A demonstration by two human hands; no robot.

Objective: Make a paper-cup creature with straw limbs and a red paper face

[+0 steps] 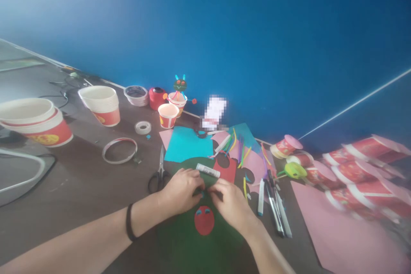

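Note:
My left hand [184,190] and my right hand [227,201] are close together over a dark green sheet [180,244]. The fingers of both are bent inward, around something small and bluish between them that I cannot make out. Just below the fingers lies a red paper oval [204,221] with two blue eye shapes. A white marker [208,170] lies just beyond the fingertips. Black-handled scissors [160,171] rest to the left of my left hand. Red paper with a round cutout [227,172] is behind my right hand.
Paper cup stacks [102,105] stand at left, with tape rolls [143,127] nearby. A cup [177,102] holds a paper figure at the back. Blue paper [186,145], pipe cleaners [245,156] and pens [274,207] lie centre-right. Decorated cups [353,175] and pink paper [340,231] are at right.

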